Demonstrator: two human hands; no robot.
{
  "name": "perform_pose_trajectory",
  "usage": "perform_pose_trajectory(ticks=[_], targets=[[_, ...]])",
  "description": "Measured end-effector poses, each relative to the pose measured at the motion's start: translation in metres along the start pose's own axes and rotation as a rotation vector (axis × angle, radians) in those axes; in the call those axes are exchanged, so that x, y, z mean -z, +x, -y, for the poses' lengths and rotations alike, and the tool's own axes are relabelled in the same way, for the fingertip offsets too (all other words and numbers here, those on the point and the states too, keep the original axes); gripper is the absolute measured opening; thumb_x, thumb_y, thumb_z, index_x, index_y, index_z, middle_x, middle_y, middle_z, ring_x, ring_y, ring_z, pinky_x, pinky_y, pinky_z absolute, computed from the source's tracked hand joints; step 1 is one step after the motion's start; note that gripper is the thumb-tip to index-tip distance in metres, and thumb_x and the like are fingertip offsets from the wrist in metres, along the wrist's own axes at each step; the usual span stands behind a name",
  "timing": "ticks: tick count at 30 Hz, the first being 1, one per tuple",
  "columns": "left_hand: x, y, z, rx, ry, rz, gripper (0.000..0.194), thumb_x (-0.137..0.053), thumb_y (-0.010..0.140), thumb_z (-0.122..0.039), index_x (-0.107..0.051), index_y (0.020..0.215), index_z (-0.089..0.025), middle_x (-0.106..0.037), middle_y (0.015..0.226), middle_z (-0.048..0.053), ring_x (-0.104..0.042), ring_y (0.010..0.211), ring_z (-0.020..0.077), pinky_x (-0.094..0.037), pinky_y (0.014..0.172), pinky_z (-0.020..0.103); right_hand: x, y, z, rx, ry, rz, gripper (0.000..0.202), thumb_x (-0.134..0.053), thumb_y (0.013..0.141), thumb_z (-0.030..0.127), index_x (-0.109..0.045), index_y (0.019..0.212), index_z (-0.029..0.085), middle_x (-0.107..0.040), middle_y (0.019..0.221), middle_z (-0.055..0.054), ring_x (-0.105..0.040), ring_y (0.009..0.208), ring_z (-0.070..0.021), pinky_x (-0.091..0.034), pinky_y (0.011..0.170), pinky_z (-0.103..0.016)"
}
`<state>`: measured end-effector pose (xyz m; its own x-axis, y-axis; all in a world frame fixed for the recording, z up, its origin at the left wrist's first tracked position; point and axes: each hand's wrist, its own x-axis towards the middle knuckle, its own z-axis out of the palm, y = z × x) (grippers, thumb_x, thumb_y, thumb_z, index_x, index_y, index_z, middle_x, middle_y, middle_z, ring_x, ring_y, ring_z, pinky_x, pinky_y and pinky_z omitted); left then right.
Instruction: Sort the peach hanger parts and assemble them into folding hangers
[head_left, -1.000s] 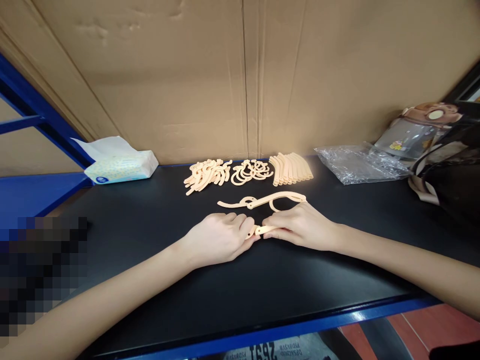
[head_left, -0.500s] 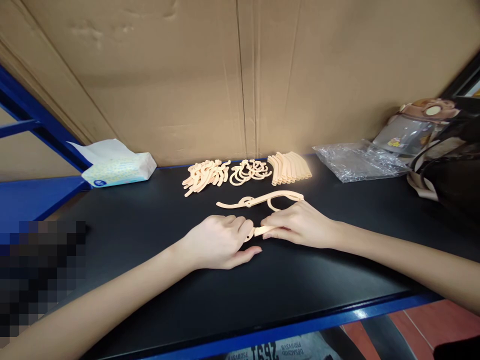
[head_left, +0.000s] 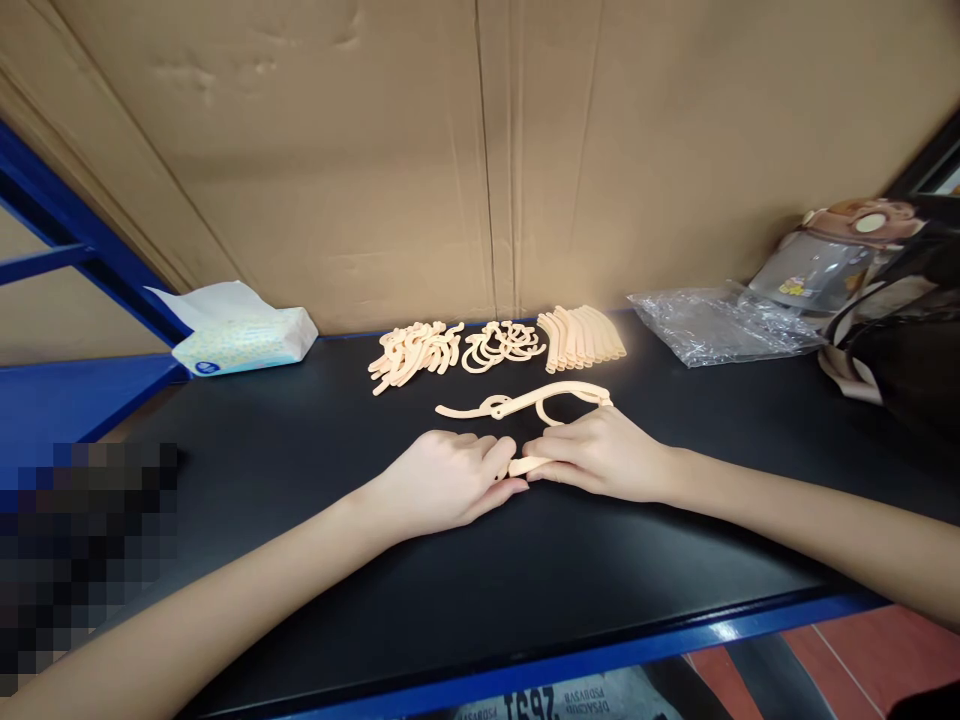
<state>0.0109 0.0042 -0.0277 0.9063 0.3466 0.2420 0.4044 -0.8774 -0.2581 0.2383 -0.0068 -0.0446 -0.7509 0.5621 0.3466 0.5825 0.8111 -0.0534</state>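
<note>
Between my two hands is a beige plastic hanger arm [head_left: 529, 466], mostly covered by the fingers. My left hand [head_left: 457, 482] is closed around its left end, thumb and fingertips pressed together near a small dark hole. My right hand [head_left: 592, 450] grips the right part, fingers curled over it and thumb underneath. Just behind the hands lies a beige folding hanger [head_left: 551, 394], its long curved arm joined at a pivot to a shorter piece. My right hand's knuckles hide part of its right end.
At the back are a heap of curved arms [head_left: 420, 352], a pile of hooks [head_left: 501, 345] and a row of wider arms [head_left: 583, 338]. A tissue pack [head_left: 247, 340] stands left. A clear plastic bag [head_left: 724, 325], a bottle [head_left: 814, 265] and a dark bag [head_left: 900, 330] are right.
My left thumb has moved up and closed against the left end of the hanger arm. My right hand keeps its grip. The view has shifted slightly.
</note>
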Motion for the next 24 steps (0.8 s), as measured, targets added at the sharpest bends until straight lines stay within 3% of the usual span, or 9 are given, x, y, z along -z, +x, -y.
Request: perform_pose_trajectory(ticks=[4,9,13,16,20,24], targets=[[0.000,0.000,-0.004,0.003,-0.021,-0.007,0.027,-0.030,0.101,-0.030,-0.045,0.081,-0.018,-0.061,0.065,-0.003,-0.060,0.052,0.0120,-0.032,0.045,0.025,0.001,0.001,0.003,0.032,-0.088,-0.029,0.035,-0.038,0.098,0.038,-0.066,0.090,0.018,-0.065,0.068,0.000,-0.056,0.053,-0.0110,-0.031,0.050,-0.025],[-0.001,-0.002,0.001,0.053,0.001,-0.023,0.028,-0.030,0.100,-0.030,-0.045,0.079,-0.018,-0.059,0.060,-0.003,-0.058,0.049,0.0124,-0.029,0.042,0.025,0.010,0.001,-0.007,0.049,-0.060,-0.269,0.029,-0.047,0.095,0.039,-0.064,0.098,0.016,-0.070,0.081,-0.004,-0.062,0.070,-0.0145,-0.044,0.064,-0.025],[-0.002,-0.004,0.010,0.098,0.047,-0.026,0.030,-0.030,0.100,-0.031,-0.047,0.079,-0.018,-0.057,0.057,-0.003,-0.055,0.047,0.0119,-0.029,0.042,0.024,0.017,0.000,-0.023,-0.060,-0.114,-0.432,0.022,-0.050,0.093,0.029,-0.068,0.085,0.018,-0.069,0.094,-0.008,-0.062,0.087,-0.0186,-0.048,0.078,-0.032],[-0.002,-0.004,0.012,0.084,0.063,-0.036,0.030,-0.030,0.100,-0.031,-0.046,0.078,-0.018,-0.057,0.058,-0.003,-0.055,0.047,0.0120,-0.029,0.042,0.024,0.017,0.000,-0.032,-0.153,-0.138,-0.398,0.026,-0.049,0.093,0.030,-0.071,0.085,0.019,-0.066,0.110,-0.010,-0.060,0.101,-0.0226,-0.047,0.085,-0.038],[0.000,-0.004,0.010,0.008,0.072,-0.069,0.029,-0.031,0.099,-0.029,-0.043,0.075,-0.018,-0.057,0.060,-0.003,-0.055,0.048,0.0118,-0.029,0.044,0.025,0.011,0.001,-0.034,-0.212,-0.068,-0.231,0.030,-0.045,0.095,0.035,-0.072,0.096,0.020,-0.066,0.107,-0.008,-0.058,0.101,-0.0223,-0.045,0.088,-0.039],[0.006,-0.005,0.007,-0.087,0.029,-0.080,0.024,-0.034,0.093,-0.029,-0.043,0.074,-0.019,-0.054,0.059,-0.003,-0.051,0.046,0.0122,-0.030,0.044,0.025,0.011,0.002,-0.028,-0.221,-0.021,-0.185,0.033,-0.043,0.096,0.036,-0.072,0.098,0.020,-0.063,0.105,-0.008,-0.057,0.099,-0.0210,-0.046,0.087,-0.037]])
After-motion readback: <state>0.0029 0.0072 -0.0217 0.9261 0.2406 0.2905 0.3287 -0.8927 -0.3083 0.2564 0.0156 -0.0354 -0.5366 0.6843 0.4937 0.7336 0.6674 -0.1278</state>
